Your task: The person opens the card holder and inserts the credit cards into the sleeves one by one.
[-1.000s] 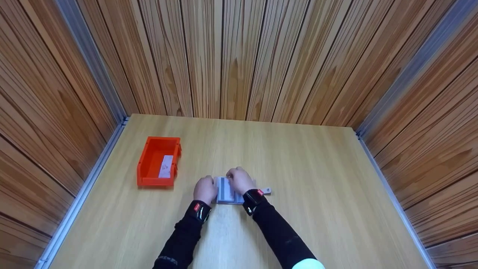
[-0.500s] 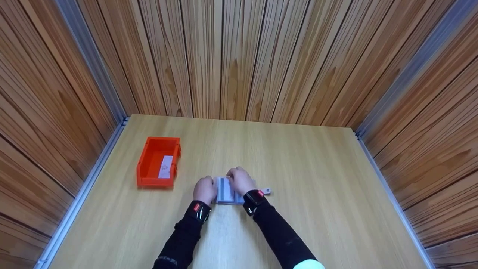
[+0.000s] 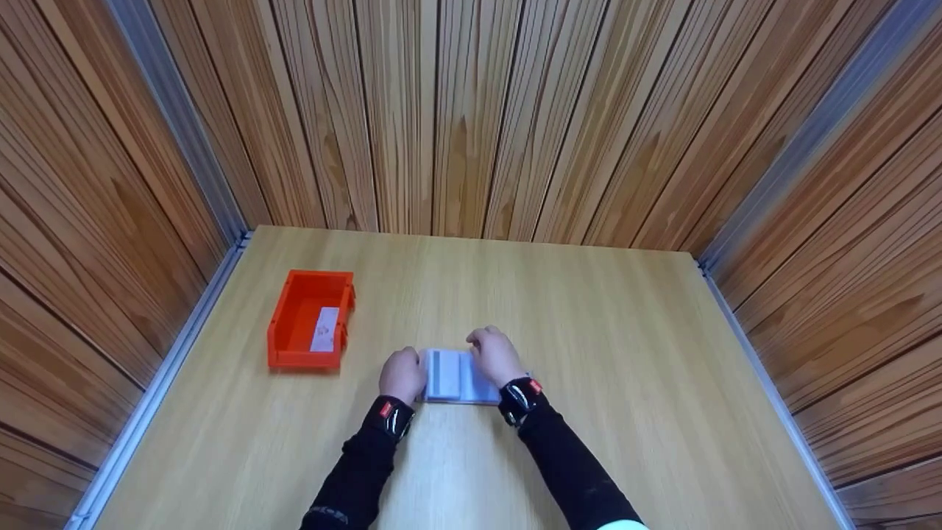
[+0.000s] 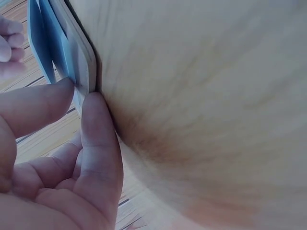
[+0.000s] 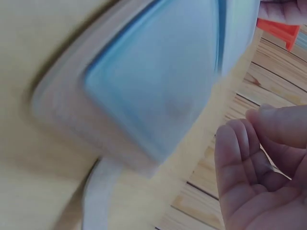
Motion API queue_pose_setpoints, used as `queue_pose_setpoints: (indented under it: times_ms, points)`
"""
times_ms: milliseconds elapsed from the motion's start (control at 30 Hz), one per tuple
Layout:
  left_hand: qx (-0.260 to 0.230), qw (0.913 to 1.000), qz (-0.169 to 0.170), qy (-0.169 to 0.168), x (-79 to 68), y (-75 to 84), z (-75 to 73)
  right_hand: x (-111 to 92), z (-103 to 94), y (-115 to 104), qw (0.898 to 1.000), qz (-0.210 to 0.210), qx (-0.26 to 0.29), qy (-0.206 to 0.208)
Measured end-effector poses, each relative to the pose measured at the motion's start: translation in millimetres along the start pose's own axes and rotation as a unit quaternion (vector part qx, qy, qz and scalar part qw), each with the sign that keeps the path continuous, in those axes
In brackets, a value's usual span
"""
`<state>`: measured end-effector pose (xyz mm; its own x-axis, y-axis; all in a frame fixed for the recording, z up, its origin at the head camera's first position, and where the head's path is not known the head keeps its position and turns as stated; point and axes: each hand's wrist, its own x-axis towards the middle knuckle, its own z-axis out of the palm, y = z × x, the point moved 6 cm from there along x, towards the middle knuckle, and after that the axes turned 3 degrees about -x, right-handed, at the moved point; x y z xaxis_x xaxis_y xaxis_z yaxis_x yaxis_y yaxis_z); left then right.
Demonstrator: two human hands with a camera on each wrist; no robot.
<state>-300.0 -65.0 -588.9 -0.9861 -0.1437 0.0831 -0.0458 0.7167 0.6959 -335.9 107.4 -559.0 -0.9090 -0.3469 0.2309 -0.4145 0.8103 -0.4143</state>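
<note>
An opened card holder [image 3: 445,375] lies on the table, with bluish translucent sleeves [image 5: 158,72] inside a pale pinkish cover [image 5: 76,112]. A pale strap [image 5: 100,191] sticks out from its right side in the right wrist view. My left hand [image 3: 402,375] pinches the left edge of the holder between thumb and forefinger; the left wrist view shows that grip on the cover's corner [image 4: 86,72]. Over the right half is my right hand [image 3: 498,357], its fingers loosely bent. In the right wrist view that hand is apart from the sleeves, and no held thing is visible.
An orange bin [image 3: 305,361] with a white label [image 3: 324,329] inside stands at the left on the wooden table [image 3: 603,331]. Wood-plank walls [image 3: 464,118] enclose the back and both sides, with metal rails along the side edges.
My right hand has moved right, from the middle of the card holder to its right half. More of the blue sleeves now shows, and the strap is mostly covered. My left hand stays put.
</note>
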Motion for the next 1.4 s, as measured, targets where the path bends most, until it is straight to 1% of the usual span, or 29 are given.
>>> queue_pose_setpoints:
  times_ms: [100,233,333,500,567,700,800,1100,1267,1400]
  points:
    - [-0.002,1.0000,-0.002,-0.001,-0.4,-0.4,0.2,-3.5,-5.3,5.8,1.000,0.001,0.007,0.006]
    - [-0.002,0.9999,-0.008,-0.006,-0.4,-0.7,0.8,-7.9,-11.3,12.9,1.000,0.014,0.011,0.011]
    - [-0.005,0.9999,-0.013,-0.008,-0.4,-0.6,0.7,-10.6,-13.4,18.0,0.999,0.032,0.008,0.007]
    - [-0.006,1.0000,-0.006,-0.001,-0.2,1.0,-0.7,-15.5,-15.7,25.0,0.998,0.063,0.010,-0.008]
    - [-0.006,1.0000,-0.005,-0.001,-0.5,1.3,-1.2,-18.0,-17.0,26.8,0.998,0.066,0.009,-0.007]
    - [-0.007,1.0000,-0.006,-0.003,-1.1,1.9,-2.0,-23.3,-19.4,30.0,0.998,0.058,-0.004,0.007]
    - [-0.006,1.0000,-0.005,-0.004,-1.4,2.1,-2.4,-27.2,-19.2,33.4,0.998,0.064,-0.004,0.009]
    - [-0.001,0.9999,0.009,0.008,-2.6,3.2,-4.2,-34.8,-18.7,36.9,0.997,0.074,-0.011,0.002]
    - [-0.003,1.0000,0.007,0.005,-2.8,3.5,-4.1,-36.0,-15.7,39.2,0.997,0.076,-0.023,-0.011]
    - [-0.002,1.0000,-0.001,-0.002,-3.2,3.5,-3.9,-38.1,-12.9,39.6,0.997,0.069,-0.033,-0.010]
